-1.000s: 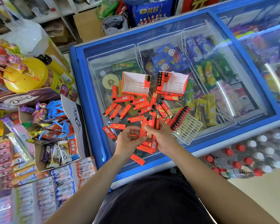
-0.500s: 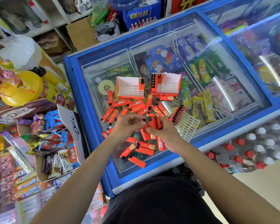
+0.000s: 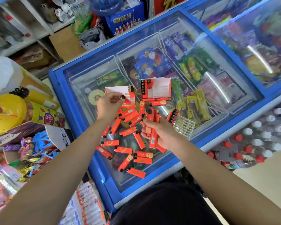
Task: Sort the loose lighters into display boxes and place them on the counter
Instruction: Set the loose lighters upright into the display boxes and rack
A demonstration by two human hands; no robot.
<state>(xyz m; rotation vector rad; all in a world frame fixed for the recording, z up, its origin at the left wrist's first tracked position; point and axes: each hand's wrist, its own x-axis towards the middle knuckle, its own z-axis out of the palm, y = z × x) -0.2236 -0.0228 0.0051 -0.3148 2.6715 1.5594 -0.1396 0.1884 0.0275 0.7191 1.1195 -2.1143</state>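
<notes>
The left hand [image 3: 109, 105] is up by the left box [image 3: 115, 90], and its fingers pinch one lighter [image 3: 122, 97]. Only the black top and a bit of red show, so I cannot tell just how the lighter is tipped. It sits right at the near edge of the box, over the white slots. The right hand [image 3: 162, 135] is lower down and to the right, well apart from the left hand. Its fingers curl round a bunch of lighters [image 3: 152, 137], which point up and away from the person. The left box is almost bare, with one lighter standing at its right end [image 3: 131, 90]. The right box [image 3: 161, 90] has a row of lighters [image 3: 145, 88] packed along its left side, and the rest of it is white and bare. Many loose lighters [image 3: 125, 150] lie flat on the glass top of the freezer [image 3: 66, 108], near the person, and they point every which way. A white grid [image 3: 184, 127] lies just right of the right hand. I think the next move is to push the pinched lighter into a slot. The left box is much nearer to the left hand, so that hand should do it. The lighter has to stand up with its black top showing, like the one already there. Most of the sorting is not yet done.
</notes>
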